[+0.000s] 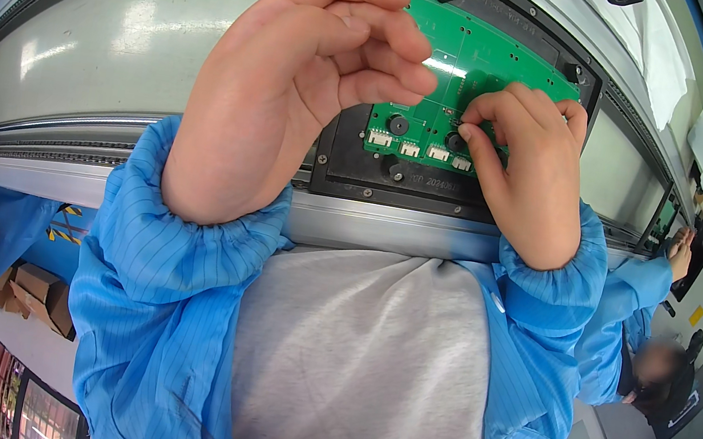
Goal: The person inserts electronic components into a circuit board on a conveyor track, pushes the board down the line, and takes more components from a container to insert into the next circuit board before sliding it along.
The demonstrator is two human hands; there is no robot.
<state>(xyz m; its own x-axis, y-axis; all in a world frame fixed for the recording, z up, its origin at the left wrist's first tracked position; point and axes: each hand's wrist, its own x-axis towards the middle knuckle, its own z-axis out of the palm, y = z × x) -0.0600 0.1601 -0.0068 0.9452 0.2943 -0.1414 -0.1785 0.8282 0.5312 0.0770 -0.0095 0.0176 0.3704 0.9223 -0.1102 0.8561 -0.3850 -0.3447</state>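
across my view runs a metal-railed conveyor line, the biggest thing i see. on it sits a black frame with dark knobs about its border, and within that frame lies the green circuit board, partly hidden by both hands. my left hand hovers over the board's left side, fingers loosely curled; i cannot tell whether they close on anything. my right hand reaches over the board's right part, thumb and index finger bent together near its near edge. smaller still, white connectors stand in a row along that edge. just beyond them are two round black parts; my right fingertips meet at the right-hand one, though i cannot tell whether they grip it.
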